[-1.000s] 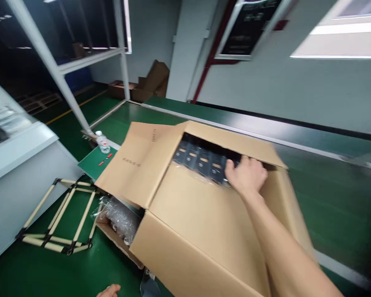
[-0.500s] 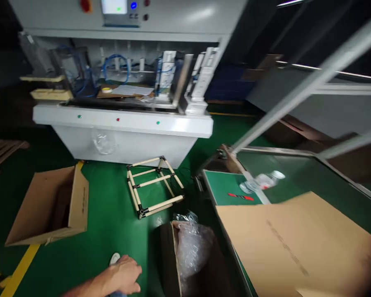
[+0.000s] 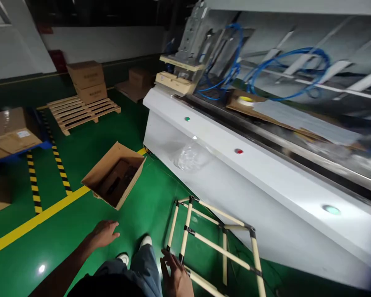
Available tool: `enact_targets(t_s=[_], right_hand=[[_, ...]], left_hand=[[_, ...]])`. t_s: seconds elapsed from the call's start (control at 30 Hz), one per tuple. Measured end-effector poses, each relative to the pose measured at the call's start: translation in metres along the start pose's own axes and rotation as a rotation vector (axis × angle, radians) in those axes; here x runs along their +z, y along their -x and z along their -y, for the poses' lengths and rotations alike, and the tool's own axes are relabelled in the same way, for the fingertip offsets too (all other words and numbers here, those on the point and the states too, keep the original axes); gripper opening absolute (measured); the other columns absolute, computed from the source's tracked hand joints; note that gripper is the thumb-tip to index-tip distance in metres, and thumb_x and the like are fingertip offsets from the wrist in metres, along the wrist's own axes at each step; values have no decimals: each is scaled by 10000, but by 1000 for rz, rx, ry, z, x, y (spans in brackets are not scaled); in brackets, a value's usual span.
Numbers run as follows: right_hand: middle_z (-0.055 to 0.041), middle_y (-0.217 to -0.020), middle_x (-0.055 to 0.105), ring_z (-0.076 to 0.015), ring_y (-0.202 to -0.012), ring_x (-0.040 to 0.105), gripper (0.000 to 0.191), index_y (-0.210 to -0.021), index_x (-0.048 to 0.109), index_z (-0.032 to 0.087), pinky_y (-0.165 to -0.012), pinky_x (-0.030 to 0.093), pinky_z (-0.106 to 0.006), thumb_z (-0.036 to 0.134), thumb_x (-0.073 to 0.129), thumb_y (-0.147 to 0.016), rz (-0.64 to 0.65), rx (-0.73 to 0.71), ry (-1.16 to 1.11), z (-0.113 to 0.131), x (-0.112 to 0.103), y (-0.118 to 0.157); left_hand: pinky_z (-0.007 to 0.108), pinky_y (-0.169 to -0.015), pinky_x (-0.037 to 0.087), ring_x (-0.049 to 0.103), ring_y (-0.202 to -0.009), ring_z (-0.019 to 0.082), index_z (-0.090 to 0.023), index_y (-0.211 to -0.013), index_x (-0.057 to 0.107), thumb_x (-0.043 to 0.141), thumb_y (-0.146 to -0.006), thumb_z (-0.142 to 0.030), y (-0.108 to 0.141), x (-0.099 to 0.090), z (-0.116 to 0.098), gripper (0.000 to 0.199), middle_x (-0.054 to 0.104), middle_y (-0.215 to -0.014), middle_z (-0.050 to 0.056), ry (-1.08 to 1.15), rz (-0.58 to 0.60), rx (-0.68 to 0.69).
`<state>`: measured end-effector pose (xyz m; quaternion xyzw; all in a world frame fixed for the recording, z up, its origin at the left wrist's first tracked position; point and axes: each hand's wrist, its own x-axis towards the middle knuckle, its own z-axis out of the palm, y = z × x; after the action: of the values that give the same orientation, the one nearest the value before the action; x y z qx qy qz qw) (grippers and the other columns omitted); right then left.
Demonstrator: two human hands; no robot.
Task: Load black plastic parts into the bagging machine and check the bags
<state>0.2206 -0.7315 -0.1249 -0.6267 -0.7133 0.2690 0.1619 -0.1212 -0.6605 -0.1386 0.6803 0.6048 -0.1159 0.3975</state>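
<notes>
My left hand [image 3: 104, 234] hangs over the green floor, fingers apart and holding nothing, a little below the open cardboard box [image 3: 114, 175]. Close to the near left corner of the cream tube frame [image 3: 219, 247] is my right hand [image 3: 177, 274], fingers spread. It overlaps the frame in the view, and whether it touches the tubes I cannot tell. The frame has black joints and stands on the floor beside the white machine [image 3: 235, 165].
Cartons [image 3: 91, 82] stand on a wooden pallet [image 3: 83, 109] at the back left, with another carton [image 3: 14, 128] at the left edge. A clear plastic bag [image 3: 190, 156] hangs on the machine front. Yellow tape [image 3: 245, 100] and blue hoses lie on the machine.
The view has swung left and moved nearer the machine and frame. My right hand has come into view beside the frame; the bench with the cardboard sheet has left the view.
</notes>
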Motion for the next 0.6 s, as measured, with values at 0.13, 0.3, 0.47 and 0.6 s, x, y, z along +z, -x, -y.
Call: enact_targets(t_s=[0.13, 0.3, 0.47, 0.6], right_hand=[[-128, -1141, 822, -271, -1002, 802, 472, -1317, 755, 250, -888, 649, -372, 458, 411, -1071, 179, -23, -64, -28, 13, -67], [-139, -1071, 828, -276, -961, 804, 476, -1283, 771, 215, -828, 642, -355, 393, 401, -1042, 439, -41, -77, -83, 31, -185], [-121, -1003, 835, -270, -877, 805, 410, -1182, 804, 235, -796, 640, -347, 359, 476, -968, 616, 59, 9, -142, 60, -315], [-129, -990, 829, -259, -827, 802, 400, -1168, 789, 206, -749, 657, -346, 405, 482, -1008, 572, 4, -85, -179, 97, -374]], left_hand=[[458, -1164, 486, 655, -1347, 302, -177, -1419, 653, 592, -1001, -408, -29, 5, 18, 482, 701, -1443, 160, 123, 12, -140], [391, -1096, 516, 709, -1263, 278, -223, -1344, 699, 537, -1022, -390, -110, -13, 23, 397, 780, -1311, 113, 296, -8, -380], [365, -983, 570, 761, -1113, 213, -164, -1295, 682, 468, -1082, -365, -215, -41, 44, 363, 815, -1173, 98, 450, -37, -620], [394, -973, 580, 763, -1040, 211, -158, -1242, 688, 504, -1083, -344, -292, -35, 93, 306, 808, -1094, 88, 495, -57, -785]])
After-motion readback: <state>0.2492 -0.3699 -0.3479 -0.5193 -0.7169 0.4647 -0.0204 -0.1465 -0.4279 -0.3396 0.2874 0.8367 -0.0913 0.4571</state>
